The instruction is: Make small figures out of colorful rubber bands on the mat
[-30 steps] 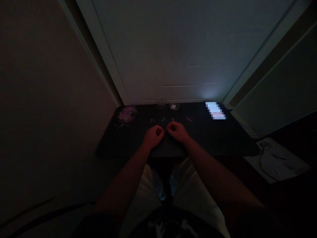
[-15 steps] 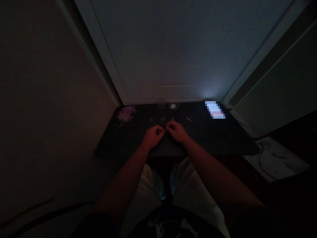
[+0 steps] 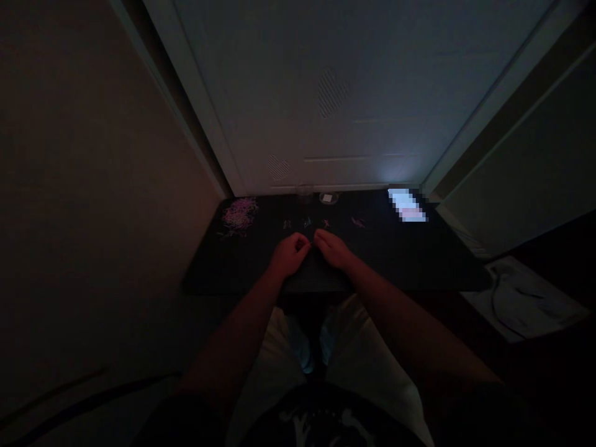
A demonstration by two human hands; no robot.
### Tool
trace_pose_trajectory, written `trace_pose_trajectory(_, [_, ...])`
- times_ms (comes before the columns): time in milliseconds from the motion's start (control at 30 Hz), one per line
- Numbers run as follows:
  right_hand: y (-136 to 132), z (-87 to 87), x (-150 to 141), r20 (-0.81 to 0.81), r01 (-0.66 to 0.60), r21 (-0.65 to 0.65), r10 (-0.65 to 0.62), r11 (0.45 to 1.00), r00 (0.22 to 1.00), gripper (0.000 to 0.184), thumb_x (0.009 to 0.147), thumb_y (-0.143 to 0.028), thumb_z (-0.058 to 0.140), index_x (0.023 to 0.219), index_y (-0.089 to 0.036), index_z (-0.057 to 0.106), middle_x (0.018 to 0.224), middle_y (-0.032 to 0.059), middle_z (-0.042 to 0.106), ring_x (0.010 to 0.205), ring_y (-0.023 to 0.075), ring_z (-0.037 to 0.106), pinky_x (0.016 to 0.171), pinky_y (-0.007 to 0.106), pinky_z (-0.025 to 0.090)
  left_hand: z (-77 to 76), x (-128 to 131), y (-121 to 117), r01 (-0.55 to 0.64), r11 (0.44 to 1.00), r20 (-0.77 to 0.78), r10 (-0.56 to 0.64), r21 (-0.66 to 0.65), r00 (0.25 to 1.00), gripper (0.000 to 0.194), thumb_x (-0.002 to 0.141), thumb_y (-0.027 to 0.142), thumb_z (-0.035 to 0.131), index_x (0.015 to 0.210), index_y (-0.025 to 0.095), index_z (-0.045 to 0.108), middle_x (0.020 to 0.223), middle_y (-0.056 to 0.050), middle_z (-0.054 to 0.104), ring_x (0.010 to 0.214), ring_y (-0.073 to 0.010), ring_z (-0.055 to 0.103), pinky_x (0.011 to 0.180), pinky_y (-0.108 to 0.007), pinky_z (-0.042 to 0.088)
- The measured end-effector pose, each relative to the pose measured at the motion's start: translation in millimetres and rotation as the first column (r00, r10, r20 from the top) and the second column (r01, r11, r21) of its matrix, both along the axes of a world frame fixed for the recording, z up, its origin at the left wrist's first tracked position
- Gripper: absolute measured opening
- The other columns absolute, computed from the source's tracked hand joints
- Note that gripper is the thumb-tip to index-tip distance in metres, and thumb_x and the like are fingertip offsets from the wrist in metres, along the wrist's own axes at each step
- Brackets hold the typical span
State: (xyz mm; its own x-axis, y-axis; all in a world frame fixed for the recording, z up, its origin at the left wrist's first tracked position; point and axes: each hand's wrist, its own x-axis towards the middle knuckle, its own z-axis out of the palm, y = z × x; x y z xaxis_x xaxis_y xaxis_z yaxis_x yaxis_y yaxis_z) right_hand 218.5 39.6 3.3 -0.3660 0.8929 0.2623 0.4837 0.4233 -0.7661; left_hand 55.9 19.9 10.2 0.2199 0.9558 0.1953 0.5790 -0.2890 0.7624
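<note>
Over the middle of the dark table [image 3: 251, 267], my left hand [image 3: 289, 253] and my right hand [image 3: 331, 248] meet with their fingertips almost touching. Each is closed in a pinch. A tiny thin piece seems to sit between the fingertips, too small and dim to name. Just beyond the hands lie small groups of thin pieces: a pale group [image 3: 287, 224], a bluish group [image 3: 307, 221], a pinkish-red group [image 3: 326, 223] and a purplish-pink group [image 3: 358, 221]. At the far left rises a heap of thin pink and purple pieces [image 3: 239, 213], with a few strays at its near edge.
A clear cup-like container [image 3: 305, 193] and a round clear dish [image 3: 328, 198] with a white square in it stand at the table's back edge. A lit phone-like screen [image 3: 407, 205], blurred out, lies back right. Behind rises a white door [image 3: 279, 93]; a pale board [image 3: 535, 298] lies low at right.
Both hands stay pinched at the same spot, with the right fingers curled slightly more inward. The bluish bit visible between the fingertips is now mostly hidden. The view has shifted slightly.
</note>
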Motion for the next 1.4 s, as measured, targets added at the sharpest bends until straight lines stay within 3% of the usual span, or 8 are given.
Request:
trace_pose_trajectory(233, [4, 2.3, -1, 0.020, 0.056, 0.016, -0.056, 0.998, 0.998, 0.027, 0.084, -0.027, 0.038, 0.058, -0.020, 0.040, 0.057, -0.0022, 0.044, 0.056, 0.0115, 0.040, 0.055, 0.026, 0.028, -0.3, -1, 0, 0.004, 1.000, -0.042, -0.003, 0.016, 0.999, 0.013, 0.080, 0.029, 0.051, 0.084, 0.019, 0.056, 0.078, 0.000, 0.062, 0.070, -0.0121, 0.056, 0.064, -0.025, 0.042])
trace_pose_trajectory(567, [7, 7.7, 8, -0.304, 0.128, -0.165, -0.174, 0.978, 0.937, 0.035, 0.083, -0.029, 0.036, 0.050, -0.020, 0.042, 0.047, -0.0020, 0.044, 0.049, 0.0102, 0.041, 0.052, 0.025, 0.033, 3.5, 1, -1, 0.027, 0.999, -0.027, -0.027, -0.021, 0.999, 0.014, 0.081, 0.030, 0.050, 0.085, 0.018, 0.056, 0.080, -0.001, 0.062, 0.073, -0.0125, 0.056, 0.066, -0.025, 0.043])
trace_pose_trajectory(900, [8, 4.0, 10, -0.269, 0.086, -0.153, -0.125, 0.985, 0.955, 0.037, 0.086, -0.032, 0.035, 0.052, -0.020, 0.041, 0.048, -0.0024, 0.044, 0.048, 0.0096, 0.040, 0.051, 0.025, 0.032, -1.3, 0, -1, -0.018, 1.000, -0.001, 0.018, 0.009, 1.000, 0.013, 0.078, 0.030, 0.054, 0.084, 0.018, 0.056, 0.076, 0.000, 0.062, 0.067, -0.0113, 0.056, 0.062, -0.024, 0.044])
trace_pose_trajectory(1133, [3, 3.1, 3, -0.067, 0.043, -0.034, -0.045, 0.999, 0.997, 0.028, 0.084, -0.029, 0.038, 0.057, -0.020, 0.041, 0.055, -0.0025, 0.045, 0.055, 0.0111, 0.041, 0.054, 0.025, 0.030, -2.4, 2, 0, 0.003, 1.000, 0.074, -0.003, -0.003, 0.997, 0.025, 0.074, 0.032, 0.060, 0.094, 0.017, 0.058, 0.080, -0.002, 0.064, 0.068, -0.0113, 0.058, 0.065, -0.024, 0.047])
trace_pose_trajectory(1400, [1, 4.8, 2, -0.042, 0.013, -0.045, -0.015, 0.999, 0.999, 0.026, 0.083, -0.029, 0.039, 0.059, -0.020, 0.041, 0.056, -0.0027, 0.044, 0.056, 0.0110, 0.040, 0.054, 0.025, 0.029, -4.3, 0, 1, 0.015, 0.999, 0.021, -0.016, 0.028, 1.000, 0.017, 0.080, 0.031, 0.052, 0.085, 0.017, 0.061, 0.077, -0.001, 0.064, 0.069, -0.0118, 0.058, 0.064, -0.024, 0.045])
